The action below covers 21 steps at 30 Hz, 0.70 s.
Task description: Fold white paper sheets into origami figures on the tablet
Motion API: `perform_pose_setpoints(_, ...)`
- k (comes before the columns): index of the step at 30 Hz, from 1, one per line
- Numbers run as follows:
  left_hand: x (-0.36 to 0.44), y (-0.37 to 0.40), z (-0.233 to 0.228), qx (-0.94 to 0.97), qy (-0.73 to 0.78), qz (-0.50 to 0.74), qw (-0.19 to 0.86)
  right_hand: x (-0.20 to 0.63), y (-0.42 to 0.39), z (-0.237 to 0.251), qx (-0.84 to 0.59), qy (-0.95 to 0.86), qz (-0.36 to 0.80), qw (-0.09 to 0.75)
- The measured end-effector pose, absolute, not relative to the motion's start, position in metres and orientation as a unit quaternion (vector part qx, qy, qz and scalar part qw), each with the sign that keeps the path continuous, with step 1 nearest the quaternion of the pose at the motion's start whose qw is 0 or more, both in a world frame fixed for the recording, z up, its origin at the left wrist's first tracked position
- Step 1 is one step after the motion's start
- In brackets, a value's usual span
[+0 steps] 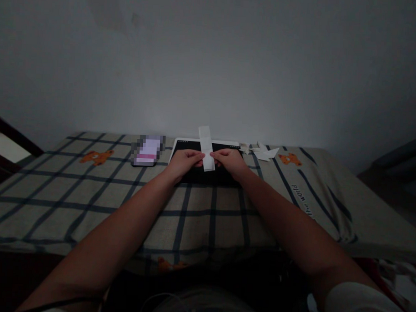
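Observation:
A folded strip of white paper [206, 141] stands lengthwise between my hands, its top end pointing toward the wall. My left hand [185, 163] pinches its left edge between thumb and fingers. On the opposite edge, my right hand [230, 161] grips it the same way, at about the same height. Creases run across the strip near the fingertips. Beneath both hands lies a flat black board or notebook [210, 178] with a white border along its back edge.
A phone [147, 151] with a lit, blurred screen lies to the left. Folded white paper pieces [264, 152] rest right of the black board. A checked cloth [101, 184] with bear prints covers the table, which meets a plain wall [211, 65] behind.

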State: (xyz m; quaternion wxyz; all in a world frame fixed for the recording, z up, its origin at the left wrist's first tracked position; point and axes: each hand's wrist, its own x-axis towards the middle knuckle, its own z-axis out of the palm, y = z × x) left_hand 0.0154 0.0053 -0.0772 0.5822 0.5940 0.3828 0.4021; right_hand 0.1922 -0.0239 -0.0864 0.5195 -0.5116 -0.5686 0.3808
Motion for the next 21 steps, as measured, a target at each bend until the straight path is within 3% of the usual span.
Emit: perform_pose_setpoints(21,0.0158,0.0051,-0.075,0.578,0.402,0.414,0.577,0.1937,-0.024,-0.0872,-0.505,-0.56,0.429,0.498)
